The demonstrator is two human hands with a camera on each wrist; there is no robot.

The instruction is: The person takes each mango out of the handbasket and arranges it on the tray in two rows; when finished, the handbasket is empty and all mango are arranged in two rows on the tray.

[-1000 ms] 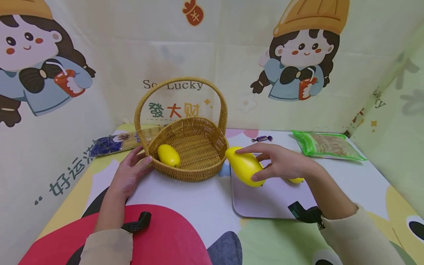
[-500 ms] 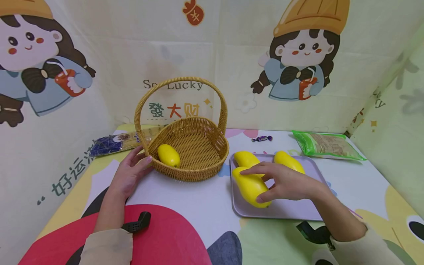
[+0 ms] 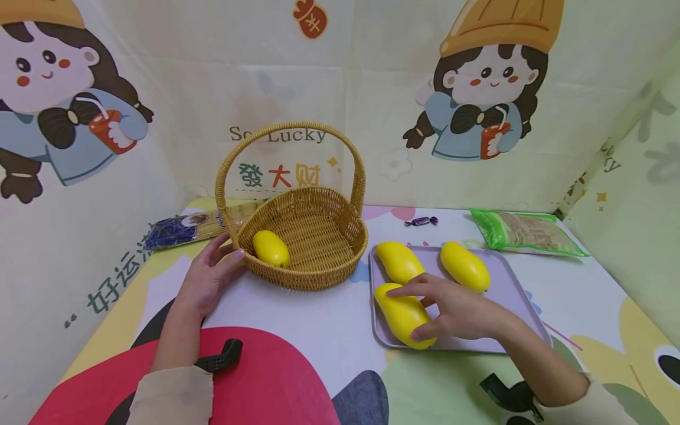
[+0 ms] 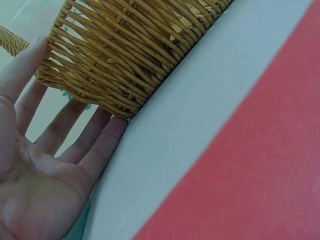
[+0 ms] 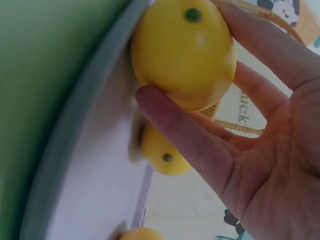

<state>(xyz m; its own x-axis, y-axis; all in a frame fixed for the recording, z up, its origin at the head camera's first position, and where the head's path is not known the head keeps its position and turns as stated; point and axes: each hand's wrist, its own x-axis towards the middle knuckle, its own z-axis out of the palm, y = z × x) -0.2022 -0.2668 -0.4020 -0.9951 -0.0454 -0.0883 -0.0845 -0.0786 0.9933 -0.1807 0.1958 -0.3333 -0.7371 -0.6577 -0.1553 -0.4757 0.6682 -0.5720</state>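
Gripping a yellow mango [image 3: 406,319] between its fingers, my right hand [image 3: 451,304] has the lilac tray [image 3: 510,292] beneath it; from my end I cannot tell whether the fruit touches down. A second mango [image 3: 399,262] lies just beyond those fingers. My left hand [image 3: 209,277] rests relaxed fingers against the wicker basket [image 3: 308,280], a third mango [image 3: 271,249] just inside.

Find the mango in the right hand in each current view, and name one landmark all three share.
Head: the mango is right of centre, at the near left corner of the tray, in the right hand.
Left wrist: not in it.
Right wrist: the mango at top centre, green tip facing the camera.
Shared landmark: the wicker basket, only partly visible in both wrist views.
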